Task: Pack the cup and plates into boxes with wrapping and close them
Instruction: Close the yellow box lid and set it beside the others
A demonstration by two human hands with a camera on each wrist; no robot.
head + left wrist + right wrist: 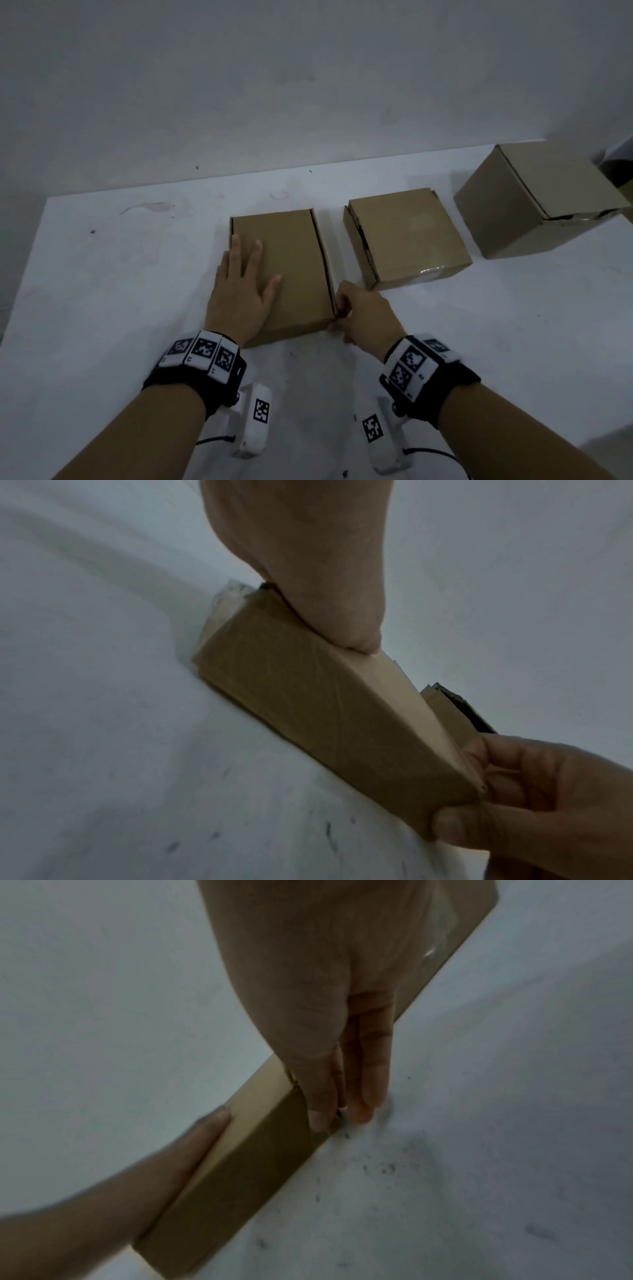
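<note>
Cardboard flat box (284, 270) at frame centre, long axis running away from me, my left hand (239, 291) spread flat on its lid, right hand (363, 315) fingers pinching its lower-right corner flap.

Everything is looking dim and grey-blue, flat light with no clear source showing. My head view is darkening toward its corners and bending the table (102, 274) edges. A tape patch on the middle box (407, 236) is catching weak glare. My hands are casting only faint, soft shadows. Both wrist views are coming out murky and smeared: my left hand (113, 1202) is blurring at the right-wrist frame edge, and my right hand (534, 796) is sitting dark in the left-wrist corner.
</note>
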